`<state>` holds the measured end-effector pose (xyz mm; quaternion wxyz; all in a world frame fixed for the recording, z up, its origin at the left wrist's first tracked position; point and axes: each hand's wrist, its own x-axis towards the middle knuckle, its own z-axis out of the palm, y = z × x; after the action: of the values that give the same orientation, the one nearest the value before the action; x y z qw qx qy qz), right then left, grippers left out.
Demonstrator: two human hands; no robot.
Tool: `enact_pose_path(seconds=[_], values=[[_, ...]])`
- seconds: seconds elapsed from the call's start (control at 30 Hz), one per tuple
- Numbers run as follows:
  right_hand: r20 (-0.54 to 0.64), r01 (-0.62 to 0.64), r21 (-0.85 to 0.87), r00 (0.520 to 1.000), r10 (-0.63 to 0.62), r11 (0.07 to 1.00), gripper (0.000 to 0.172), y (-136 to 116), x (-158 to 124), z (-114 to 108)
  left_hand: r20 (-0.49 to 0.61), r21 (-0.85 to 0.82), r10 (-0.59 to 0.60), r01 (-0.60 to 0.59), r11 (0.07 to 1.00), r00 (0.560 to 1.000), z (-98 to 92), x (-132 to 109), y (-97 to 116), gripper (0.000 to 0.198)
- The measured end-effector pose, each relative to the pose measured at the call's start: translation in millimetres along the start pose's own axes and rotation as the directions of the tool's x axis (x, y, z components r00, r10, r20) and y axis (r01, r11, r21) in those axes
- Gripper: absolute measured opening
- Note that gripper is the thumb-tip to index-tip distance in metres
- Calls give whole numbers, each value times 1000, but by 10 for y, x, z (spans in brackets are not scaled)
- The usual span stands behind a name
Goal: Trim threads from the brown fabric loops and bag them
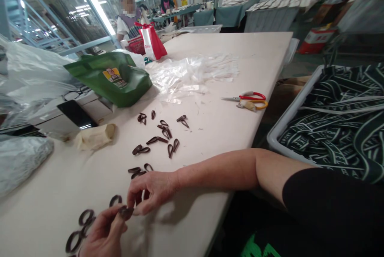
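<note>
Left grip (103,235) and right grip (151,191) both pinch one dark loop (126,212) (fingertips closed); best held flush, low over worktop (210,137).

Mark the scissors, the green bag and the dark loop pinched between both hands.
scissors (243,99): head view, at the pivot where blades meet handles.
green bag (115,77): head view, on its printed label.
dark loop (126,211): head view, on the end pinched between left hand (103,233) and right hand (153,189).
</note>
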<state>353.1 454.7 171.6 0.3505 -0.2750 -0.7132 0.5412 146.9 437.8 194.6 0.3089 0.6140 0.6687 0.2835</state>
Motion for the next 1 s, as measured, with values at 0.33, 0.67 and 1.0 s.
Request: enact_pose_path(seconds=[0.33, 0.67, 1.0], values=[[-235, -235, -320, 958, 163, 918, 15, -94, 4, 91, 53, -55, 97, -94, 994, 994, 308, -155, -10, 34], [-292, -379, -581, 923, 250, 720, 25, -212, 13, 93, -161, 382, 120, -50, 923, 980, 363, -201, 127, 12], [-382, -343, -524, 913, 144, 780, 22, -117, 41, 100, -212, 375, 168, -78, 924, 963, 349, -156, 148, 15]])
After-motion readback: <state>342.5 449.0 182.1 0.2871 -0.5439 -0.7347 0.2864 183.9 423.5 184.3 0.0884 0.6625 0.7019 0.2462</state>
